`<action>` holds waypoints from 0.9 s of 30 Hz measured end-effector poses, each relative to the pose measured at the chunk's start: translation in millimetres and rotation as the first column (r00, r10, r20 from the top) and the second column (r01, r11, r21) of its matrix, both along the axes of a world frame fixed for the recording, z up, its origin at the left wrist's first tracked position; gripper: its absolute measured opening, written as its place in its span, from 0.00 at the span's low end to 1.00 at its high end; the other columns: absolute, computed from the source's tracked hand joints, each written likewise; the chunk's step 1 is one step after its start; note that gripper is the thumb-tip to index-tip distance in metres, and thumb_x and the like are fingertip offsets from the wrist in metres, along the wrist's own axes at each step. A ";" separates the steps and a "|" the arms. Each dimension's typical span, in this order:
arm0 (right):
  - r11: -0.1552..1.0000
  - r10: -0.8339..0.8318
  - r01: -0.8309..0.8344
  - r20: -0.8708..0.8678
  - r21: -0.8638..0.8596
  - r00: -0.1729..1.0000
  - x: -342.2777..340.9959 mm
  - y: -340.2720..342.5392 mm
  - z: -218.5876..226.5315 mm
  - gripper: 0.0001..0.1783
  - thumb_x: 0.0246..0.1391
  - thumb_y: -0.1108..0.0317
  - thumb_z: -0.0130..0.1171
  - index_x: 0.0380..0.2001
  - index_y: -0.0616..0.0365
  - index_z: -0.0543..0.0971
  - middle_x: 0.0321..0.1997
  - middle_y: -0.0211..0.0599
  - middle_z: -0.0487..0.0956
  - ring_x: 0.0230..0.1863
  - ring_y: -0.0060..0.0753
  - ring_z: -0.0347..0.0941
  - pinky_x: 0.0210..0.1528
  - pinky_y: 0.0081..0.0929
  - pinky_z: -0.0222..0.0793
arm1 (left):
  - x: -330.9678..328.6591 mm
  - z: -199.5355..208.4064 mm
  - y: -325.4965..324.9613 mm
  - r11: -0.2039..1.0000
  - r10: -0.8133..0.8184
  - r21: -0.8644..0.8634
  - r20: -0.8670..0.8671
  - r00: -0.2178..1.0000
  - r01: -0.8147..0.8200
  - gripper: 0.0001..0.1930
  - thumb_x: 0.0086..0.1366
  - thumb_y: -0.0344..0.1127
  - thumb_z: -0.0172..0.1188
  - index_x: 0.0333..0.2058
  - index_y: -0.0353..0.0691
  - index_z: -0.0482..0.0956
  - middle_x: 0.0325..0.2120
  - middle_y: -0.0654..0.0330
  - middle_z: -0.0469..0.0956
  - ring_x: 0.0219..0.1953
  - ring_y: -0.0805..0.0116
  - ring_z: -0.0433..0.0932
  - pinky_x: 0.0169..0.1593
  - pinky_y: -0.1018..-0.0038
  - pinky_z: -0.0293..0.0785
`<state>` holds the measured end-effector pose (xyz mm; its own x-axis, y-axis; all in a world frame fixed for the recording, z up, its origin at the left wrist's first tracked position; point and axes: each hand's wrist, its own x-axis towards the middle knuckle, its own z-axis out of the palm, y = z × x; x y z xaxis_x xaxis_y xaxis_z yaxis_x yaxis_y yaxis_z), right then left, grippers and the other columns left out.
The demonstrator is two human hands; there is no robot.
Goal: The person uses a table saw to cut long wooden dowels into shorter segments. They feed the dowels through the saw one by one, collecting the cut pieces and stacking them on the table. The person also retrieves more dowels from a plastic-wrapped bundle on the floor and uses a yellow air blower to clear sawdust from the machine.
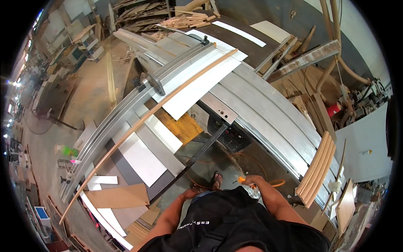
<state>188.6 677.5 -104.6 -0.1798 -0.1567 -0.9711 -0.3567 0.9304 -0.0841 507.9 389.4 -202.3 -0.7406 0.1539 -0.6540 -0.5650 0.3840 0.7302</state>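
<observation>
Beside my right hip, my right hand (252,180) is closed around an orange air blow gun (241,179), its thin nozzle pointing left. A loop of orange hose (276,183) shows just past my wrist. My left hand (191,193) hangs low by my left hip, near a thin orange line; its fingers are too small and partly hidden to read. Ahead of me stands a sliding table saw with a grey metal top (268,98). A long, thin wooden strip (145,117) lies diagonally across it, over a white panel (201,90). Neither hand touches the strip.
Several wooden mouldings (317,170) lie on the saw table's right end. White boards (140,157) and a brown board (119,196) rest at left. Orange hose (262,164) trails over the floor near my foot (217,179). Scrap wood (142,19) is piled at the back.
</observation>
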 end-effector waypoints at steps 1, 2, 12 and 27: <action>1.000 0.023 -0.024 -0.035 -0.009 0.999 -2.1 -10.4 -2.2 0.32 0.60 0.36 0.56 0.30 0.60 0.78 0.25 0.34 0.77 0.26 0.30 0.77 0.28 0.33 0.72 | 2.6 -12.6 -0.9 0.998 0.045 -0.035 -0.029 0.999 -0.046 0.28 0.70 0.58 0.53 0.54 0.42 0.82 0.55 0.48 0.79 0.56 0.48 0.77 0.60 0.58 0.70; 0.998 0.063 -0.063 0.013 -0.007 0.998 -5.7 -22.6 6.3 0.32 0.61 0.36 0.56 0.31 0.60 0.78 0.25 0.34 0.77 0.26 0.30 0.77 0.28 0.33 0.72 | 9.5 -25.0 1.6 0.992 0.100 -0.069 -0.055 0.993 -0.104 0.27 0.70 0.58 0.53 0.53 0.43 0.82 0.55 0.47 0.79 0.55 0.46 0.77 0.59 0.57 0.71; 0.841 0.451 -0.223 0.411 -0.492 0.793 -30.4 -120.2 288.8 0.27 0.69 0.43 0.51 0.29 0.57 0.75 0.21 0.28 0.75 0.25 0.24 0.76 0.27 0.25 0.71 | 18.8 7.5 -4.8 0.697 -0.375 -0.596 0.171 0.911 0.399 0.22 0.64 0.54 0.58 0.48 0.46 0.82 0.45 0.50 0.81 0.54 0.49 0.78 0.55 0.49 0.72; 0.557 -0.734 0.015 -0.484 -0.830 0.477 -80.1 -106.4 220.9 0.28 0.65 0.45 0.54 0.45 0.64 0.78 0.34 0.61 0.82 0.41 0.69 0.78 0.42 0.56 0.72 | 36.5 -36.1 22.9 0.873 0.004 -0.485 0.099 0.995 0.045 0.23 0.64 0.43 0.58 0.56 0.44 0.78 0.51 0.49 0.81 0.53 0.46 0.79 0.55 0.52 0.75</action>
